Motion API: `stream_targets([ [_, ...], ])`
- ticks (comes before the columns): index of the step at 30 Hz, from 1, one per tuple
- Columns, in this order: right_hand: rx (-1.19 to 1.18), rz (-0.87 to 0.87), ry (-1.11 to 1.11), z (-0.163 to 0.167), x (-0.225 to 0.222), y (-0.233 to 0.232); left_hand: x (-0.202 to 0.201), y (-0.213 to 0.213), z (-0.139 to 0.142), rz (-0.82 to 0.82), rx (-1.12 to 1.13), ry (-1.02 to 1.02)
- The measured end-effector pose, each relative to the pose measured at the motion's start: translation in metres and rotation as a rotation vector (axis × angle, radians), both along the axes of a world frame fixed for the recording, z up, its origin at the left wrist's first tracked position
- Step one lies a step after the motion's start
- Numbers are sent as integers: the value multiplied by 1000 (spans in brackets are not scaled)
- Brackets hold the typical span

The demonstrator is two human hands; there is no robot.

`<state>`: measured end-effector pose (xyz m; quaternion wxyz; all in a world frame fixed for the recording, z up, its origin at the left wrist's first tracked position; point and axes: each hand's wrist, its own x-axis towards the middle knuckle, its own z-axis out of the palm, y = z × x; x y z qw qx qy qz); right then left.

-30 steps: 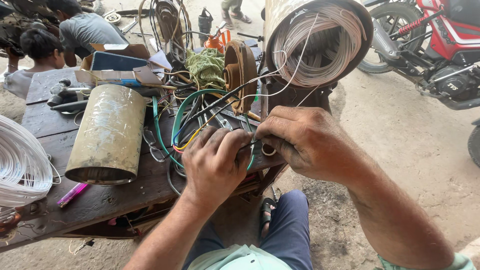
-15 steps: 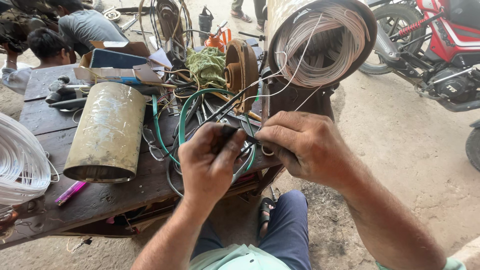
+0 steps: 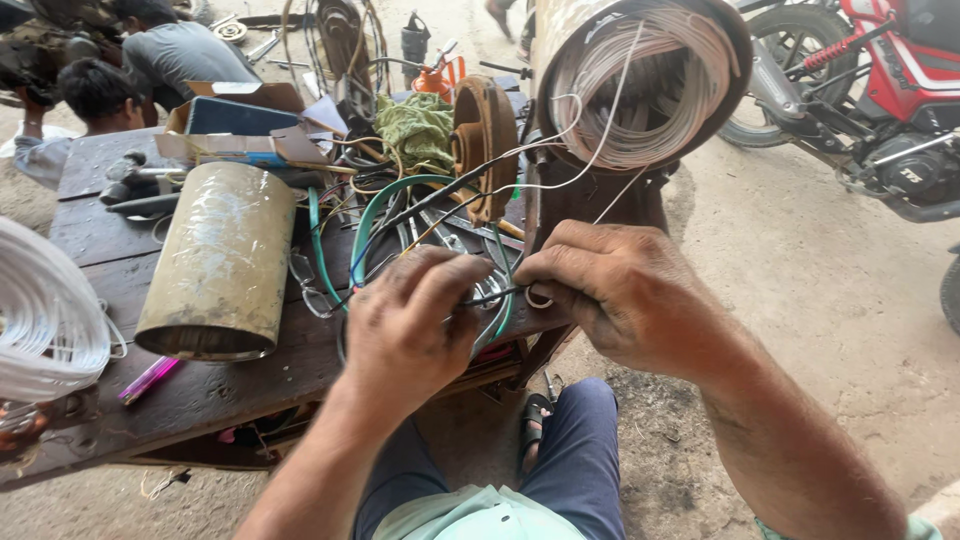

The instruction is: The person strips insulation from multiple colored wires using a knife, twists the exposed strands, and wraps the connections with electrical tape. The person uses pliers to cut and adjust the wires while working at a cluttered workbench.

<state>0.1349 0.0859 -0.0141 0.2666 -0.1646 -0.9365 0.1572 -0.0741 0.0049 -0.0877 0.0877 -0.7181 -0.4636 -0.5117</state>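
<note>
My left hand and my right hand meet over the edge of a dark wooden bench. Both pinch a thin dark wire stretched between their fingertips. Under them lies a tangle of green, blue and black cables. White winding wires run from my hands up into a large motor stator standing just behind, its open bore filled with pale coils. A rusty round motor cover leans beside the stator.
A dull metal cylinder lies on the bench at left, a white wire coil at the far left edge, a pink pen near the front. Cardboard boxes and a green rag sit behind. Two people crouch at top left; a red motorcycle stands at right.
My left hand has shifted its grip, sliding toward the right hand along the dark wire. My right hand has stayed in about the same place.
</note>
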Motion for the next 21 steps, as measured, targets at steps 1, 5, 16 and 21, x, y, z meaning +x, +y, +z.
stream_targets([
  [1,-17,-8,6,1,-2,-1,2,3,-5,60,66,55],
  [5,-24,-18,28,4,-3,-2,11,5,-16,142,271,152],
  [16,218,-43,114,-19,-1,-3,21,13,-12,-220,-391,-913],
  [21,323,-77,67,-23,-1,-5,13,19,6,-287,-742,-1036],
])
